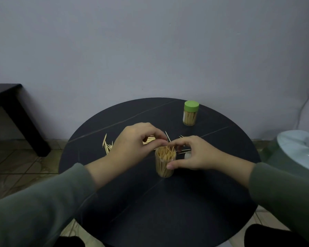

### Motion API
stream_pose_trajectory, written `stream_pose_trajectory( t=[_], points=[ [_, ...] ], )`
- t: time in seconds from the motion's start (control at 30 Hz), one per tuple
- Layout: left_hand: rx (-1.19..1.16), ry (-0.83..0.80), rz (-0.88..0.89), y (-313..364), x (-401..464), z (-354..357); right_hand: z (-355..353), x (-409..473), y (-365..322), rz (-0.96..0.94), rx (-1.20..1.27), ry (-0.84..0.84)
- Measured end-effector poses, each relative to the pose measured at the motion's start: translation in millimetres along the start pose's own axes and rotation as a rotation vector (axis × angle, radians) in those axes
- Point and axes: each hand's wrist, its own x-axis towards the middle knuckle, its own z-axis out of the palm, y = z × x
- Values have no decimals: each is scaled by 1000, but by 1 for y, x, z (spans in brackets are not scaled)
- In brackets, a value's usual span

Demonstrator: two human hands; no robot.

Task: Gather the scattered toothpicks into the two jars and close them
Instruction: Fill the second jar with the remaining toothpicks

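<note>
Two jars stand on the bench [168,202]: beside the closed green-lidded jar [190,114], the open jar [165,162] is held by the right hand [193,154] while the left hand [136,139] pinches toothpicks at its mouth, best lowered upright; loose toothpicks [106,144] lie behind.

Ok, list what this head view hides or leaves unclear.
- Toothpicks behind the left hand: count hidden.
- Pale object beside the open jar: the right hand covers most of it.
- Left fingers: whether they pinch toothpicks cannot be told.
- Table: near edge cut off.
</note>
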Motion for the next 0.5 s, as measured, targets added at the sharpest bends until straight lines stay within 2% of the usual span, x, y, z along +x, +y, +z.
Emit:
stream_pose_trajectory(
  t=[0.23, 0.33, 0.4, 0.5],
  points=[
    [23, -94, -135, 4, 0, 17, 7, 3, -3, -83, -22, 0],
    [-16, -232, 30, 2, -2, 11, 7, 3, -1, -113, -26, 24],
    [67, -307, 180, -5, -4, 5, 6, 1, -1, -127, -34, 35],
    [159, -341, 302, -15, -6, -6, 3, -1, 3, -95, 3, 51]
  ],
)
